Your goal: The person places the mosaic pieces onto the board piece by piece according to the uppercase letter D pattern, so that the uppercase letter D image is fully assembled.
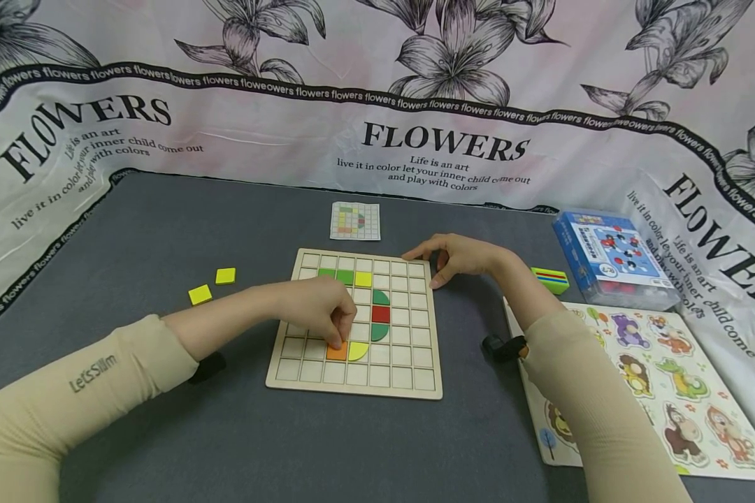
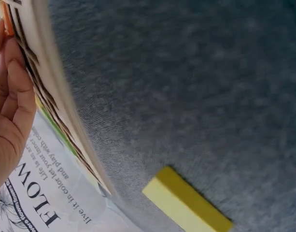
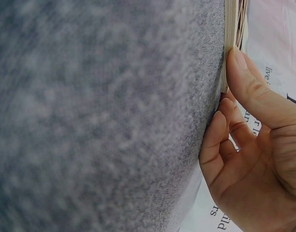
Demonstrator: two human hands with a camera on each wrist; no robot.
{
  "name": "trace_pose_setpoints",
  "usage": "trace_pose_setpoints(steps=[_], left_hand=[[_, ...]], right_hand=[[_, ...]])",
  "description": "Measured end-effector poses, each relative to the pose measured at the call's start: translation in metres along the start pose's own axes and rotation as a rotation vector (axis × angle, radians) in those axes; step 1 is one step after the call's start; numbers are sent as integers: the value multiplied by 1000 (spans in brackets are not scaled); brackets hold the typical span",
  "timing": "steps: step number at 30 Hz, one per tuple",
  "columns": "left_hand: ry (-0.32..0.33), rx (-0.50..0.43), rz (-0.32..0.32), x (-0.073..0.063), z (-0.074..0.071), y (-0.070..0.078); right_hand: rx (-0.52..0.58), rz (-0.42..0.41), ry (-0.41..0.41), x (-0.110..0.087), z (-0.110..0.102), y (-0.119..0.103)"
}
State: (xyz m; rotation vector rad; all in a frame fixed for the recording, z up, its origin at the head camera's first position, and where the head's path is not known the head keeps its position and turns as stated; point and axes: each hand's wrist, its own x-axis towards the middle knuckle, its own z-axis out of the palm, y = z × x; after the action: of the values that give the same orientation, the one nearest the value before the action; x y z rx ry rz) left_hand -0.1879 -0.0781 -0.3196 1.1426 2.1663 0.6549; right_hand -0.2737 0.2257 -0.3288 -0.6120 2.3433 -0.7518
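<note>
A wooden grid board lies on the grey cloth. My left hand reaches over it, its fingertips at an orange square tile in a lower row; the left wrist view shows the same orange tile at the fingertips. Beside it sits a yellow quarter-round tile. Higher up are green squares, a yellow square, and a red square between two green quarter-round tiles. My right hand holds the board's far right corner, thumb on its side edge.
Two loose yellow tiles lie left of the board. A pattern card is behind it. To the right are a striped green block, a blue-lidded box and an animal picture board. A flower-printed sheet hangs behind.
</note>
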Motion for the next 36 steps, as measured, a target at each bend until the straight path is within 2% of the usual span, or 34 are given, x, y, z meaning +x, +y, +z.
trace_pose_setpoints(steps=[8, 14, 19, 24, 29, 33, 36], left_hand=[[19, 6, -10, -3, 2, -2], [39, -6, -21, -19, -5, -7], [66, -28, -78, -40, -17, -13], [120, 2, -99, -64, -28, -19], [165, -1, -137, -93, -38, -25], [185, -35, -209, -119, -46, -36], [188, -92, -266, -136, -50, -51]], right_hand=[[-9, -1, 4, -1, 0, 0], [-6, -8, -6, -2, 0, -1], [0, -10, -11, -1, 0, -1], [-8, -20, -14, -2, 0, 1], [-5, -22, -17, -3, 0, 0], [-4, -28, -28, -2, -1, 1], [-3, -26, -23, -1, -1, 1]])
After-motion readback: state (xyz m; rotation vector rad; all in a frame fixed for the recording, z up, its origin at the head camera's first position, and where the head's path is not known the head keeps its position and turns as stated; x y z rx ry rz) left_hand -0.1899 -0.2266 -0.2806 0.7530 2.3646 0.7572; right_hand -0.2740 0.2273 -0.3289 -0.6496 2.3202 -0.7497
